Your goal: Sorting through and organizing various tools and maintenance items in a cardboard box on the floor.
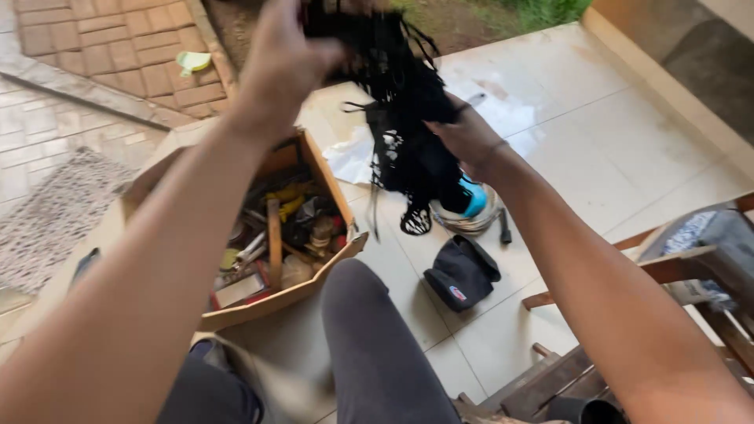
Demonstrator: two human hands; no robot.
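While you sit over a floor of pale square tiles (pixel 597 149), a porch edge runs along the far side, with brick paving (pixel 118 47) far left and grass at the far right. Your left hand (pixel 287 59) has its grip closed on the top of one tangled black netting bundle (pixel 408 118), held up in the air at the far middle. Your right hand (pixel 467 133) has its grip pinched on the bundle's right side, lower down. Below it stands one metal tin (pixel 471 216) with a blue piece on it. One dark cap (pixel 462 271) lies nearer. One open cardboard box (pixel 275 235) of tools sits left. One wooden chair (pixel 675 271) stands right.
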